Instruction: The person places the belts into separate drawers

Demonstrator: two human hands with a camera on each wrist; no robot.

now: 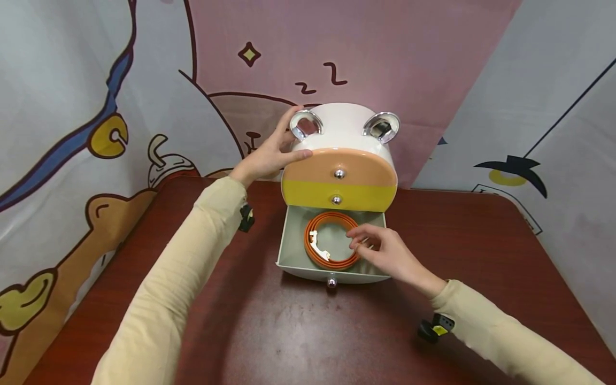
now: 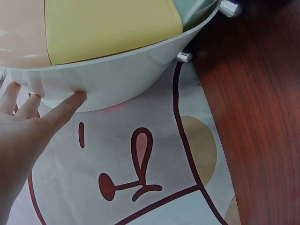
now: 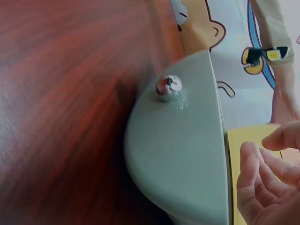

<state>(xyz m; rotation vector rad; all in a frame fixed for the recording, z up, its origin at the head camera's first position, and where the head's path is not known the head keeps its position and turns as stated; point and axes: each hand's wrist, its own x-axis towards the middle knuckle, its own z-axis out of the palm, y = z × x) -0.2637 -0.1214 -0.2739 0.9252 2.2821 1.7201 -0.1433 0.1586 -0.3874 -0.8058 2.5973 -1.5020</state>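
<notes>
A white bear-shaped drawer cabinet (image 1: 344,125) with two chrome ears stands at the back of the table. Its peach top drawer (image 1: 356,163) and yellow middle drawer (image 1: 308,193) are closed. The grey-green bottom drawer (image 1: 292,240) is pulled out, and a coiled orange belt (image 1: 332,216) with a white buckle lies in it. My left hand (image 1: 281,149) rests with straight fingers on the cabinet's upper left side (image 2: 122,75). My right hand (image 1: 368,243) hovers over the drawer's right part, fingers loosely curled, fingertips at the belt's right edge. The right wrist view shows nothing in this hand (image 3: 267,183).
The cabinet stands on a red-brown wooden table (image 1: 481,240) whose right edge runs diagonally. A cartoon-printed cloth (image 1: 72,107) hangs behind and at both sides. A chrome knob (image 1: 331,282) sticks out of the open drawer's front towards me.
</notes>
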